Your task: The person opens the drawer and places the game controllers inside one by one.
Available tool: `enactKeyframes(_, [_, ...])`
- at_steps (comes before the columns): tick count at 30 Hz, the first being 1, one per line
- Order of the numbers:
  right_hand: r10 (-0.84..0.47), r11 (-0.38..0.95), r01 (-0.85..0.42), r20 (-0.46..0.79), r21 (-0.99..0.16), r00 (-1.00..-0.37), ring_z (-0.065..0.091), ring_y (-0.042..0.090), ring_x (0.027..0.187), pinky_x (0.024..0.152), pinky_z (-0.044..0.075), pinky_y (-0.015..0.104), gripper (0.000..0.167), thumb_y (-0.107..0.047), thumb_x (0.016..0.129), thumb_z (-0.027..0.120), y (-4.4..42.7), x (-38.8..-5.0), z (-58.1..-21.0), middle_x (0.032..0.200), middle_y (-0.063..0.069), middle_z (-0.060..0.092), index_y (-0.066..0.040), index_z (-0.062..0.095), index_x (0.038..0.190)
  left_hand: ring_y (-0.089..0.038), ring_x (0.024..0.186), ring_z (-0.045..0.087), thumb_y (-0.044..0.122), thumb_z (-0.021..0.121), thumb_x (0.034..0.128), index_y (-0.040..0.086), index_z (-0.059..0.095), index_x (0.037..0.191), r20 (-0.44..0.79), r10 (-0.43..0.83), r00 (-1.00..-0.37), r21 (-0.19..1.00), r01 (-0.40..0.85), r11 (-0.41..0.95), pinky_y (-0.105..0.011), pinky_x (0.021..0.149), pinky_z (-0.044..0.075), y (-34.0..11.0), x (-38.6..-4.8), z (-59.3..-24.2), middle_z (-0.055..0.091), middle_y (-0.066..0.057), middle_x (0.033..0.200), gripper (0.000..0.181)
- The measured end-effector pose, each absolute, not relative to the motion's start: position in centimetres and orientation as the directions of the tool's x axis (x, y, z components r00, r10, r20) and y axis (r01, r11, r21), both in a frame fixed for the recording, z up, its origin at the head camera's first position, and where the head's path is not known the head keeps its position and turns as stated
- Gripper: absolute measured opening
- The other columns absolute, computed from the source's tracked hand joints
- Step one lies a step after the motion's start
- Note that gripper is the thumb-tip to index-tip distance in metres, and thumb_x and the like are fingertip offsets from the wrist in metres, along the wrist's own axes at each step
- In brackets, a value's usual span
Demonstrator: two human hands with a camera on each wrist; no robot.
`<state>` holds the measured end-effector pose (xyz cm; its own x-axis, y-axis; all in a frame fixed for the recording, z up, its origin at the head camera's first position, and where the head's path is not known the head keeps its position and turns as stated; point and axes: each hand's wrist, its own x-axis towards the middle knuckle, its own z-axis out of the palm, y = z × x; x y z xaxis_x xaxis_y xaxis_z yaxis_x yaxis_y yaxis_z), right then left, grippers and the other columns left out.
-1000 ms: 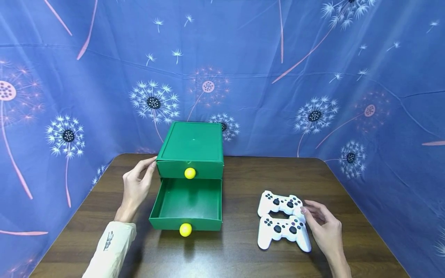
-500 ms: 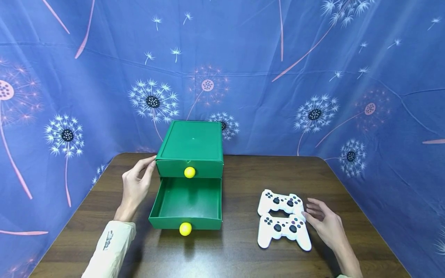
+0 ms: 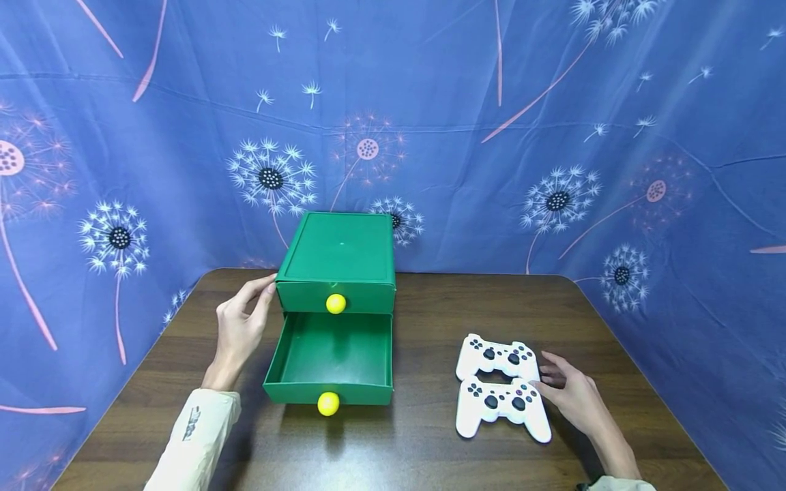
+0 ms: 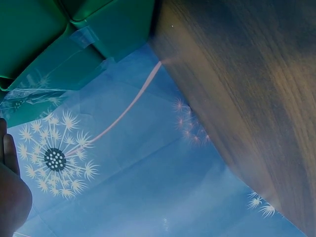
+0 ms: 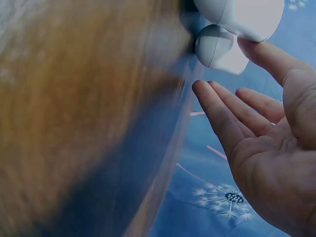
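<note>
In the head view, a green two-drawer cabinet point(image 3: 340, 249) stands left of the middle, its upper drawer in and its lower drawer point(image 3: 328, 393) pulled out with nothing inside. Each drawer has a round yellow knob. My left hand point(image 3: 238, 331) rests its fingertips at the cabinet's left front corner. To the right lie two white game controllers, the rear one point(image 3: 499, 346) against the front one point(image 3: 475, 409). Beside them is my right hand point(image 3: 574, 395), thumb tip at the front controller's right end. In the right wrist view, the thumb touches a white grip point(image 5: 247, 17); the other fingers extend apart from it.
Everything stands on a dark brown wooden table point(image 3: 405, 450). A blue cloth point(image 3: 442, 170) with a dandelion print hangs behind and at both sides. Clear tape point(image 4: 85, 37) shows on the cabinet in the left wrist view.
My right hand has shifted slightly right; its thumb has gone from the rear controller's right end to the front controller's. The left hand, cabinet and controllers stay put.
</note>
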<state>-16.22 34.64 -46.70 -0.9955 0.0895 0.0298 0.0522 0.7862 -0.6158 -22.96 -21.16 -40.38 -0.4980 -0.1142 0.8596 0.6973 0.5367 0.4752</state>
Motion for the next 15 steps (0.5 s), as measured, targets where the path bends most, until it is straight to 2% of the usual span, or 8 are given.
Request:
enactKeyframes(8, [0.082,0.790,0.066,-0.002,-0.610,-0.997,0.066,0.048,0.109,0.079,0.061,0.048,0.079,-0.019,0.089,0.084,34.20,-16.69,-46.79,0.126,0.037,0.062,0.015,0.042,0.147,0.009,0.099,0.063,-0.021,0.069,0.0867,-0.007,0.075,0.108,0.864,-0.132,-0.486,0.474,0.695,0.541,-0.012,0.086,0.048,-20.97,-22.91,-40.24,0.076,-0.020,0.104,0.026])
enactKeyframes(15, [0.078,0.799,0.067,-0.006,-0.598,-0.997,0.065,0.049,0.112,0.083,0.060,0.050,0.079,-0.019,0.089,0.084,34.01,-17.10,-46.69,0.129,0.038,0.060,0.018,0.042,0.146,0.008,0.098,0.063,-0.022,0.069,0.0861,-0.006,0.075,0.107,0.864,-0.136,-0.484,0.474,0.695,0.540,-0.011,0.086,0.048,-20.86,-22.96,-40.28,0.076,-0.020,0.104,0.027])
